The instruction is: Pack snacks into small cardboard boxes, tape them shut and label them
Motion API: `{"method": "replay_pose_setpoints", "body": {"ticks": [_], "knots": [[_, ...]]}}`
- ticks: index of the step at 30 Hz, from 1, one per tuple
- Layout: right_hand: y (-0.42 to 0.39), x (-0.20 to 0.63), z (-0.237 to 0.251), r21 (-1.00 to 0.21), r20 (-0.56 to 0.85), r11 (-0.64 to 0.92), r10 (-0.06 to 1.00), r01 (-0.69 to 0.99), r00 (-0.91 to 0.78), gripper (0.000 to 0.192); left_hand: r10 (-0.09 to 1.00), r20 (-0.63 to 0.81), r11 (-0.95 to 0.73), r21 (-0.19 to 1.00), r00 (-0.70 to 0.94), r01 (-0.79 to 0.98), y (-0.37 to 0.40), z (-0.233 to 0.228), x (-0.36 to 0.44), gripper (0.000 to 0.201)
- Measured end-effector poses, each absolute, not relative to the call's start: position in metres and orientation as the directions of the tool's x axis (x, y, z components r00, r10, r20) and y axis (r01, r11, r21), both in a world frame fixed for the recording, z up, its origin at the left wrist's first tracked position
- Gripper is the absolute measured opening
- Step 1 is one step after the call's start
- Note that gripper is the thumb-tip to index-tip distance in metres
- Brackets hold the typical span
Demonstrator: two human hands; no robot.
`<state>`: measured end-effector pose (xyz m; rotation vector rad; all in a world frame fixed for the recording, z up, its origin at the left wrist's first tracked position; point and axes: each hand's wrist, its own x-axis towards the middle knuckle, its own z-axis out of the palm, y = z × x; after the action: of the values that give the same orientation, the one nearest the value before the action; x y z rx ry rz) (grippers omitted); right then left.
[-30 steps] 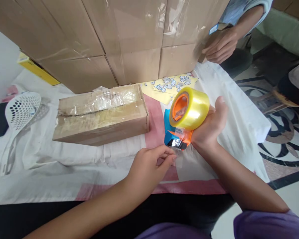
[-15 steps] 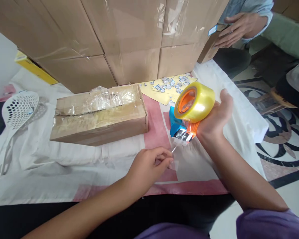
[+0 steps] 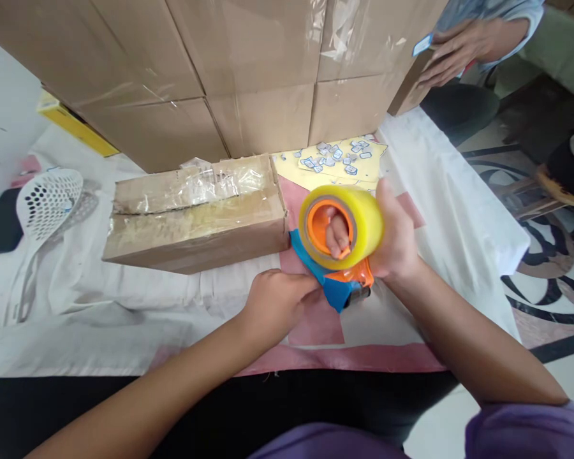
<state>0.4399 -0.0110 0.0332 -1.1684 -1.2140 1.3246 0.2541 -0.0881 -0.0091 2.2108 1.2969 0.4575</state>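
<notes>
— Swung round since a moment ago, that tape dispenser (image 3: 337, 258): the roll's open core faces us now, where before we saw it more from the side, and it sits lower, just right of the frame's centre.

— And the hands?

— Right hand (image 3: 397, 245) is wrapped shut around the dispenser from behind; a fingertip shows through the orange hub. Left hand (image 3: 275, 306) has closed in under the blue plate, fingers curled against it; whether it pinches the tape end I cannot tell.

— How would that thing handle, you reckon?

— Light, I'd judge. Hard plastic frame, stiff, with a fat roll of glossy yellowish tape (image 3: 342, 226) that looks slick on its outer face and sticky at the loose end. Best held by the orange handle; keep fingers off the metal cutter at the bottom.

— What lies around it?

— A small cardboard box (image 3: 196, 213), dented, its top seam covered in crinkled clear tape, left of the dispenser on a white and pink cloth (image 3: 124, 306). Stacked cartons (image 3: 249, 70) fill the top of the frame. A white perforated plastic scoop (image 3: 48, 204) lies at the left, a yellow sheet of little stickers (image 3: 337, 159) just above the roll, and another person's hand (image 3: 454, 48) rests on a carton in the upper right.
</notes>
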Motion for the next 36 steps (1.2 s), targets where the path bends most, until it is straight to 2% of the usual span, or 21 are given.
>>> {"method": "replay_pose_setpoints", "body": {"ticks": [2,4,6,8,11,13,17,20,24,27,29,33,36], "knots": [[-0.014,0.441,0.044,-0.989,-0.115,-0.133,0.961,-0.056,-0.253,0.070,0.810,0.178,-0.576,0.423,0.559,0.700,-0.092,-0.014,0.254,0.027],[-0.016,0.445,0.053,-0.983,-0.147,-0.174,0.935,-0.054,-0.323,0.068,0.740,0.291,-0.673,0.302,0.607,0.675,-0.095,-0.018,0.255,0.027],[-0.016,0.448,0.057,-0.988,-0.143,-0.155,0.952,-0.024,-0.271,0.065,0.708,0.356,-0.701,0.244,0.610,0.670,-0.096,-0.021,0.255,0.028],[-0.014,0.451,0.055,-0.992,-0.125,-0.127,0.974,0.001,-0.189,0.062,0.710,0.382,-0.694,0.234,0.592,0.681,-0.094,-0.022,0.256,0.028],[-0.009,0.451,0.043,-0.995,-0.094,-0.098,0.990,-0.027,-0.101,0.062,0.752,0.337,-0.657,0.312,0.567,0.686,-0.090,-0.023,0.255,0.026],[-0.005,0.448,0.036,-0.990,-0.114,-0.121,0.988,-0.067,-0.105,0.064,0.806,0.244,-0.588,0.430,0.539,0.685,-0.089,-0.021,0.255,0.025],[-0.003,0.439,0.029,-0.957,-0.189,-0.225,0.963,-0.182,-0.194,0.065,0.876,-0.033,-0.281,0.776,0.480,0.564,-0.086,-0.014,0.253,0.024],[-0.003,0.437,0.029,-0.938,-0.185,-0.238,0.958,-0.251,-0.218,0.064,0.875,-0.133,-0.067,0.918,0.465,0.390,-0.082,-0.007,0.251,0.024],[-0.003,0.445,0.030,-0.942,-0.130,-0.212,0.945,-0.259,-0.301,0.061,0.900,-0.148,0.035,0.962,0.410,0.269,-0.077,-0.001,0.249,0.024],[-0.005,0.451,0.029,-0.940,-0.070,-0.224,0.865,-0.258,-0.497,0.059,0.903,-0.124,0.050,0.982,0.411,0.184,-0.076,0.003,0.249,0.028],[-0.009,0.452,0.028,-0.959,-0.008,-0.167,0.822,-0.228,-0.570,0.055,0.898,-0.093,0.067,0.995,0.429,0.075,-0.075,0.005,0.247,0.026],[-0.014,0.451,0.020,-0.982,0.129,0.023,0.810,-0.189,-0.572,0.065,0.901,-0.008,0.081,0.985,0.433,-0.149,-0.075,0.007,0.240,0.014],[-0.015,0.450,0.014,-0.973,0.195,0.084,0.796,-0.215,-0.573,0.078,0.910,-0.008,0.095,0.977,0.415,-0.190,-0.076,0.011,0.238,0.011]]}}
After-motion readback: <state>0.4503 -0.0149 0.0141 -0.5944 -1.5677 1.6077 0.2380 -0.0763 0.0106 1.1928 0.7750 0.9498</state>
